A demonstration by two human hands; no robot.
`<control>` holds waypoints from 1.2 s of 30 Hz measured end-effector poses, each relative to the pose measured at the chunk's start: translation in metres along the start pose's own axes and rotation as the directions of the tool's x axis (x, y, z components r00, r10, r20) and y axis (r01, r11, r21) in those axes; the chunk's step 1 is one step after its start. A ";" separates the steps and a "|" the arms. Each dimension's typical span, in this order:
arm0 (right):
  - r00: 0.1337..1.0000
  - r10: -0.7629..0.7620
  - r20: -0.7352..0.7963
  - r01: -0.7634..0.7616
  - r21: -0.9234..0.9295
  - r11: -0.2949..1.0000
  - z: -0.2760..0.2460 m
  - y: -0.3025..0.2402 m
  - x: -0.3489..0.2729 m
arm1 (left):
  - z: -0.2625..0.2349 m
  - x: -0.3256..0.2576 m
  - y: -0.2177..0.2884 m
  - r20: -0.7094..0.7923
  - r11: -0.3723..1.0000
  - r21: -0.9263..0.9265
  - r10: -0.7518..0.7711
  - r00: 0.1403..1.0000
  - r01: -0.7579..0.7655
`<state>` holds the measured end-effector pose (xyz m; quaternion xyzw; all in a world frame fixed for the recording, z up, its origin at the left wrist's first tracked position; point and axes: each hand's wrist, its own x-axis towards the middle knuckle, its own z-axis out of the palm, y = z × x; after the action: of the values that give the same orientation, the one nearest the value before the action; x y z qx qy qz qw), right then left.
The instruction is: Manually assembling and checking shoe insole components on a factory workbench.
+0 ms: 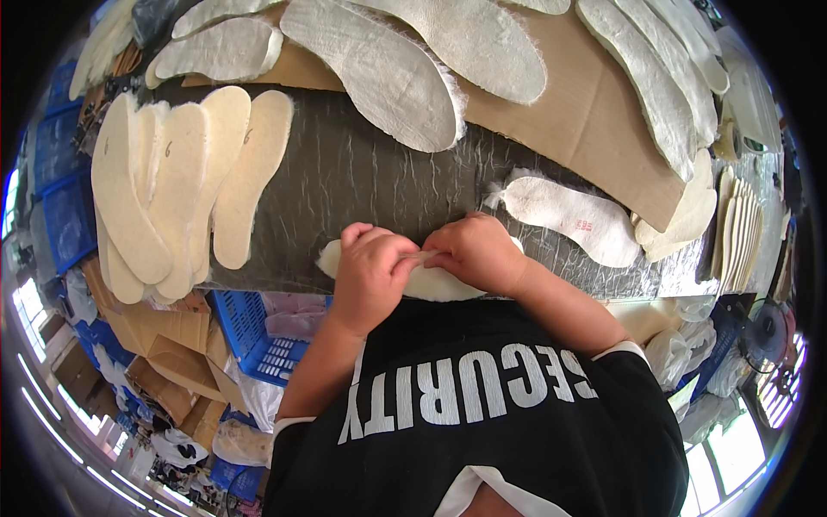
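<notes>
A pale fleecy insole (444, 285) lies across the near edge of the dark table, in front of my body. My left hand (370, 269) is over its left part, with thumb and fingers pinched together. My right hand (479, 252) is closed the same way over its right part. The fingertips of both hands meet above the middle of the insole, around a small thin pale thing (422, 257) whose kind I cannot make out. Just beyond my right hand is a white insole (573, 215) with red print and a tuft of wool at its left end.
Cream insoles (185, 189) overlap in a pile at the left. Larger grey-white insoles (379, 73) rest on brown cardboard (577, 112) at the far side. More insoles (739, 228) stand in a row at the right. A blue plastic basket (250, 336) sits below the table's left front edge.
</notes>
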<state>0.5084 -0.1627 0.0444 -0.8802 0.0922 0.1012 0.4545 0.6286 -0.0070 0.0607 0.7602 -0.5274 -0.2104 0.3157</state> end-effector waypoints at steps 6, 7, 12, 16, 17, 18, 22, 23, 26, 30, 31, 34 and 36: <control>1.000 -0.010 -0.022 0.010 0.001 1.000 0.000 0.006 -0.002 | -0.021 0.001 -0.007 0.091 0.993 0.008 -0.121 0.988 0.121; 0.999 -0.020 -0.029 0.020 0.001 1.000 0.000 0.005 -0.002 | -0.018 0.001 -0.009 0.117 0.997 0.027 -0.072 0.991 0.069; 0.999 -0.025 -0.034 0.025 -0.004 1.000 -0.001 0.007 -0.002 | -0.011 0.002 -0.014 0.156 0.999 0.025 -0.030 0.987 0.026; 1.000 -0.001 -0.007 0.000 -0.208 0.978 0.001 0.001 0.005 | -0.006 0.000 -0.028 0.143 0.999 0.020 -0.042 0.989 0.039; 1.000 -0.006 -0.008 0.004 -0.208 0.978 0.003 -0.002 0.007 | -0.006 0.000 -0.031 0.127 0.997 0.075 -0.039 0.991 0.030; 0.985 -0.093 -0.148 0.044 -0.309 0.950 0.006 -0.006 0.007 | -0.006 0.001 -0.030 0.124 0.996 0.081 -0.040 0.991 0.030; 0.976 -0.163 -0.143 0.081 -0.457 0.886 0.023 -0.006 -0.003 | 0.004 -0.005 -0.018 0.036 0.945 0.327 -0.020 0.999 0.007; 0.984 -0.146 -0.100 0.085 -0.457 0.885 0.029 -0.004 -0.003 | 0.007 -0.011 -0.021 0.122 0.944 0.329 -0.024 0.992 -0.018; 0.989 -0.144 -0.046 0.100 -0.510 0.854 0.035 0.007 -0.003 | 0.014 -0.017 -0.035 0.194 0.911 0.405 -0.009 0.981 -0.072; 0.980 -0.166 -0.113 0.111 -0.388 0.915 0.027 0.002 -0.003 | 0.012 -0.011 -0.035 0.210 0.928 0.368 -0.027 0.977 -0.054; 0.965 -0.208 -0.161 0.152 -0.304 0.941 0.026 0.006 -0.005 | 0.010 -0.012 -0.037 0.226 0.924 0.375 -0.014 0.974 -0.074; 0.838 -0.383 -0.388 0.384 -0.077 0.920 0.026 0.023 -0.011 | -0.005 -0.014 -0.026 0.196 0.924 0.376 -0.011 0.981 -0.065; 0.803 -0.365 -0.471 0.374 -0.078 0.924 0.020 0.013 -0.019 | -0.008 -0.021 -0.020 0.181 0.933 0.355 -0.016 0.983 -0.051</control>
<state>0.4848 -0.1528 0.0279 -0.8743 0.0289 -0.2101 0.4366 0.6397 0.0199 0.0523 0.7779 -0.5902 -0.1761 0.1244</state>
